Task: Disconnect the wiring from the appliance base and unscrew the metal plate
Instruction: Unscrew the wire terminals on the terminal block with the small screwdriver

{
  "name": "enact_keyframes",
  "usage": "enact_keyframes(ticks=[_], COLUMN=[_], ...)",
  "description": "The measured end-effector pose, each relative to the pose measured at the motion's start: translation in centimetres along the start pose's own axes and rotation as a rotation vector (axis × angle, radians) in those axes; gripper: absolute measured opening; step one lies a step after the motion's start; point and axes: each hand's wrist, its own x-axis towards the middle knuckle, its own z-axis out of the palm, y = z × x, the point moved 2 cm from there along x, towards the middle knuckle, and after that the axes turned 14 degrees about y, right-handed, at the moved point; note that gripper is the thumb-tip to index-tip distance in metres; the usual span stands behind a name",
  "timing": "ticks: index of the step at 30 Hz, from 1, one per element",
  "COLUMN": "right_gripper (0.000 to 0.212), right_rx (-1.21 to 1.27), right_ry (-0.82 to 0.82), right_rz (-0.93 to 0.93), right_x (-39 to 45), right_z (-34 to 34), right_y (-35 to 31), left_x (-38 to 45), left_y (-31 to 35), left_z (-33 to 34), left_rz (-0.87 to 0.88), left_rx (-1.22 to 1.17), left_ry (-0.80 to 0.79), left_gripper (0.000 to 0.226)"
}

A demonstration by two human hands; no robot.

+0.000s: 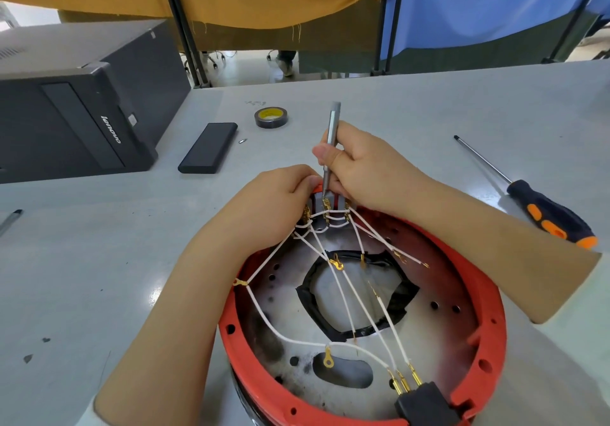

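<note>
Base (491,336), red-rimmed and round, lies on the grey table (429,111) at near centre, open side up. Inside it sits the metal plate (439,326), scorched in places, with a central opening edged in black. White wires (359,313) with brass terminals cross the plate from a black plug (425,406) at the near rim to a grey switch block (321,206) at the far rim. Left hand (280,194) grips the left side of the switch block, fingers curled over it. Right hand (366,164) pinches a slim silver driver (331,135) held near upright, tip down at the block's top.

Black computer case (76,105) stands far left. An orange-and-black screwdriver (541,207) lies right of the base, apart from it. A flat black case (208,152), a tape roll (271,117) and a small bit (243,141) lie beyond the hands.
</note>
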Motion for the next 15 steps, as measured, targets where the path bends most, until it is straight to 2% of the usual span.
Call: enact_keyframes(ticks=[5,11,15], right_gripper=[0.021,0.016,0.017], right_rx=[-0.019,0.141,0.11], right_ry=[-0.104,0.019,0.028], right_rz=[0.059,-0.029,-0.078], right_x=[1.2,-0.2,-0.3], right_z=[0.1,-0.1,0.0], right_y=[-0.5,0.4,0.4], left_x=[0.0,0.0,-0.1], left_y=[0.0,0.0,0.1], left_z=[0.0,0.0,0.0], left_rz=[0.003,-0.001,0.001], left_rx=[0.003,-0.012,-0.023], left_ry=[-0.003,-0.011,-0.006], left_gripper=[0.029,0.03,0.03])
